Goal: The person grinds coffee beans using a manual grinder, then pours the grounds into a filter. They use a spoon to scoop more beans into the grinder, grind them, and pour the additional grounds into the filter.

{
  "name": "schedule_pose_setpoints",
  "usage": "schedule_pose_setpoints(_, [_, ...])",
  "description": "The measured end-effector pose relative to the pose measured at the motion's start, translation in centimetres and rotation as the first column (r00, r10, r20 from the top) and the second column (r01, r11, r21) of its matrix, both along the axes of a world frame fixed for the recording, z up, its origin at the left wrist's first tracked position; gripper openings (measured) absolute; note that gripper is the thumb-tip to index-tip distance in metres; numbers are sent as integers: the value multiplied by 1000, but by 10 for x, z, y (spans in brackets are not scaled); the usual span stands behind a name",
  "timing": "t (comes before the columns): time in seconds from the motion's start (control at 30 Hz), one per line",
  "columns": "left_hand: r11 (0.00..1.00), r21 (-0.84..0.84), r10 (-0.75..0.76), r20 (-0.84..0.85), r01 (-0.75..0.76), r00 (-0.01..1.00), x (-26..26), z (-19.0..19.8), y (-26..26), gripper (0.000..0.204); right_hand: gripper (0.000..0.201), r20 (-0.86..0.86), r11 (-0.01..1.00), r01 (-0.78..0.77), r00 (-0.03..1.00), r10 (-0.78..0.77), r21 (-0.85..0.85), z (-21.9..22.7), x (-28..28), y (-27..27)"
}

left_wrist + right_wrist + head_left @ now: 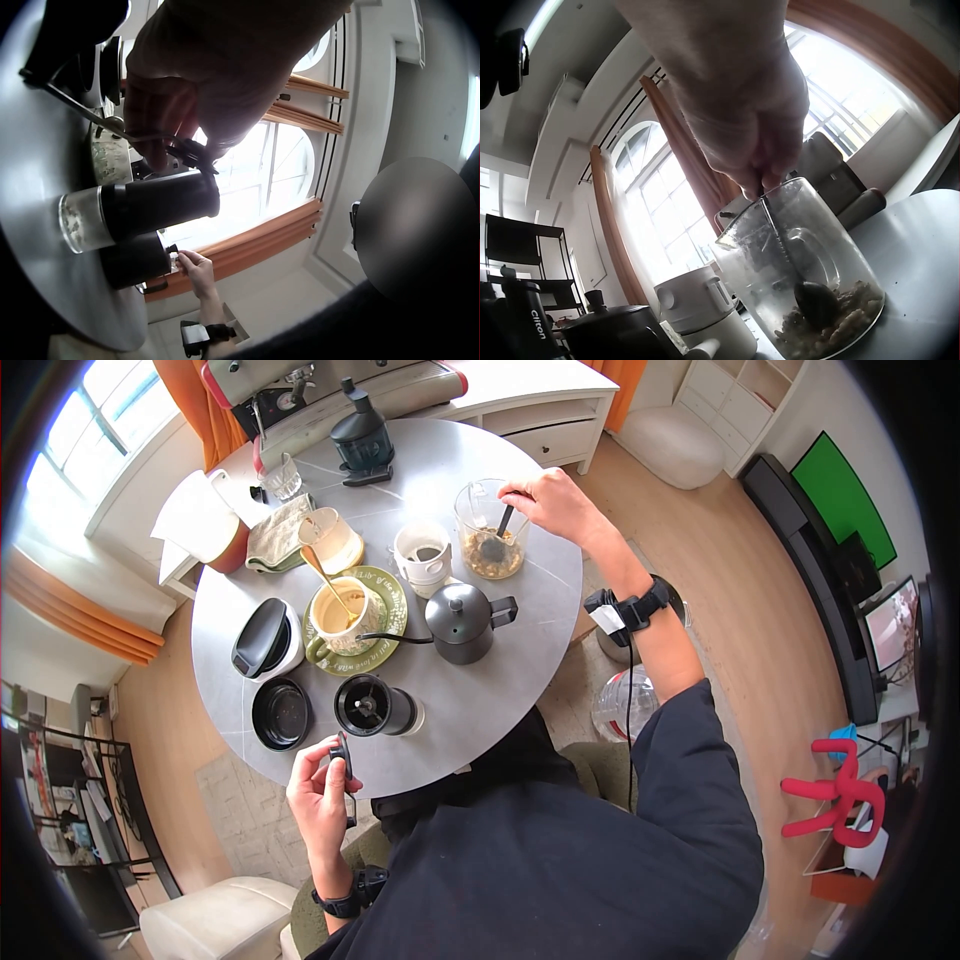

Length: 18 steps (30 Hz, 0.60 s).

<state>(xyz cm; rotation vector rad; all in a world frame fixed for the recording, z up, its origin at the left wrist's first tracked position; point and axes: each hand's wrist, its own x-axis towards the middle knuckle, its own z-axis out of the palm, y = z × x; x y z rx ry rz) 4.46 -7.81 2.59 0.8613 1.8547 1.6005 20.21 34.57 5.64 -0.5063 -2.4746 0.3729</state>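
Observation:
My right hand [555, 505] pinches the handle of a black spoon [815, 304], whose bowl rests among pale brown, nut-like pieces [847, 319] in a glass pitcher [464, 512]. The pitcher stands upright near the table's right side. Just off the table's near edge, my left hand [318, 800] holds a dark grinder lid [341, 753] with a metal crank arm. Beside that hand stands the black coffee grinder [398, 712], its top uncovered and a central shaft visible inside. The left wrist view shows the lid close to the grinder's upper end.
A black gooseneck kettle [458, 625] stands between the grinder and the pitcher. Around it are a white mug [424, 568], a cup with a golden spoon [345, 622] on a green plate [392, 588], and a black round dish [281, 715]. An espresso machine [370, 400] is behind the table.

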Motion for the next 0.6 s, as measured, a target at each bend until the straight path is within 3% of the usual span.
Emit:
schedule_pose_setpoints(0.13, [1000, 13, 0, -9, 0, 1000, -1, -2, 1, 22, 18, 13, 991, 23, 1000, -22, -130, 3, -1, 5])
schedule_pose_setpoints(0.43, [1000, 14, 9, -17, -9, 1000, 1, 0, 2, 22, 17, 55, 991, -21, 998, 29, -132, 6, -1, 6])
schedule_pose_setpoints(0.6, [1000, 18, 6, -11, -6, 1000, 1, -1, 1, 22, 21, 93, 947, 36, 996, -6, -321, 5, 0, 9])
